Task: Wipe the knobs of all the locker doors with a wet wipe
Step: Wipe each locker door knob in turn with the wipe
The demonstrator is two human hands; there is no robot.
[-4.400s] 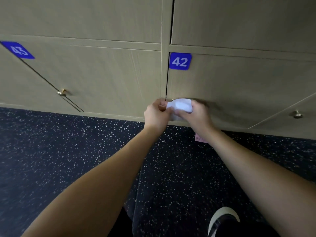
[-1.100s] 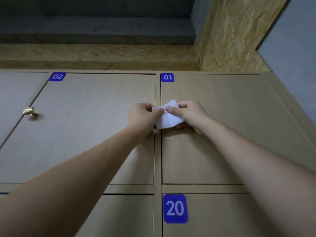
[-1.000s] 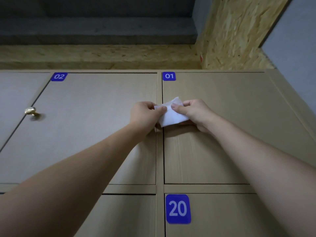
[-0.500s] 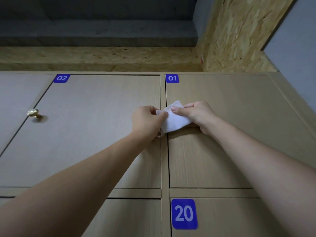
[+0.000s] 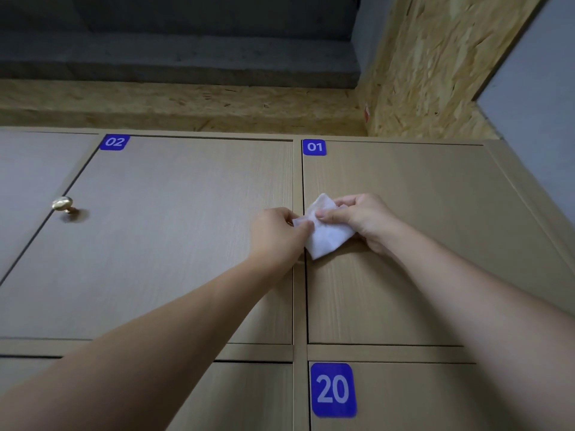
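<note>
Comparing this moment with the view 4.4 s earlier, the camera had lifted from the bottom row of lockers, doors 42 and 43 above the speckled floor, to the top row; since 0.5 s earlier the hands and wipe had kept nearly the same pose. Both hands were raised at the seam between door 02 [image 5: 186,231] and door 01 [image 5: 404,188]. The left hand [image 5: 275,234] was closed, its thumb and fingertips pinching the left edge of the wet wipe [image 5: 326,234]. The right hand [image 5: 364,222] was also closed on the wipe, gripping its upper right part between thumb and fingers. The wipe, white and crumpled, hung between the two hands in front of the left edge of door 01, its lower corner pointing down. Whether a knob sat behind the wipe could not be told. A brass knob [image 5: 63,204] was exposed at the left edge of door 02, well apart from both hands. A blue label 20 [image 5: 333,389] marked the door below door 01. Chipboard panelling [image 5: 186,104] ran above the lockers.
</note>
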